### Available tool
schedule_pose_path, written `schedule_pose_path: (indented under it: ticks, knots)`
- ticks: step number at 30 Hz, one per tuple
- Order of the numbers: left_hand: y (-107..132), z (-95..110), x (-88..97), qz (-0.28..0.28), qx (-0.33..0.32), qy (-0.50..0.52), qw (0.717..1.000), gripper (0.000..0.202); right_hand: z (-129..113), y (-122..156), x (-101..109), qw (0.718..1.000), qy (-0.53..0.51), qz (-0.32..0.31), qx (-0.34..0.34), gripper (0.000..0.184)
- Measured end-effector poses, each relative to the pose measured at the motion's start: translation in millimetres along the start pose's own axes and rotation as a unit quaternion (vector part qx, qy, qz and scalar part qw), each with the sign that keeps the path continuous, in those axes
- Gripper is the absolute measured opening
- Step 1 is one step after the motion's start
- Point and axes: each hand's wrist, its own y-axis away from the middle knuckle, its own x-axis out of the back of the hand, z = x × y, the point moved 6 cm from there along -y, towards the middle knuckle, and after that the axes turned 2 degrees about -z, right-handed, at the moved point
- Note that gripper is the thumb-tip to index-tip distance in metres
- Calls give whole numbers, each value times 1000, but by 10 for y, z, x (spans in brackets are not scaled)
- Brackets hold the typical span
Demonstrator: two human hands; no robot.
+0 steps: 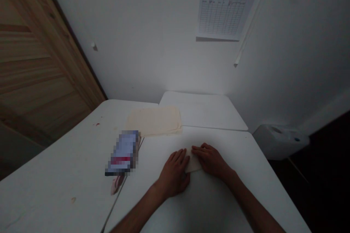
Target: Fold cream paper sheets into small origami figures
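A small pale beige sheet, apparently paper and seemingly folded, lies on the white table between my two hands. My left hand is closed on its left side, fingers together on top and thumb lower down near the front edge. From the right, my right hand presses its fingers together over the sheet's upper right part; its thumb is hidden. Farther back lies a flat stack of larger beige sheets, with slightly uneven edges at its right corner.
Left of my hands a blurred-out bluish rectangular object rests on a pinkish cloth-like piece. A seam runs between the white tabletops. The wall carries a printed chart. A white box-like object stands beyond the right edge.
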Motion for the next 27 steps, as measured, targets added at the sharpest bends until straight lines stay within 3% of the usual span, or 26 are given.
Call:
schedule_pose_path:
  ticks: [7, 23, 27]
  knots:
    - [-49, -2, -19, -10, -12, 1, 1000, 64, -20, 3, -26, 1000, 12, 2, -2, 46]
    - [15, 65, 39, -7, -27, 6, 1000, 54, -67, -52, -37, 999, -31, -5, 8, 52]
    - [-16, 1, 25, 13, -19, 18, 1000, 36, -62, -43, -39, 1000, -29, -9, 5, 53]
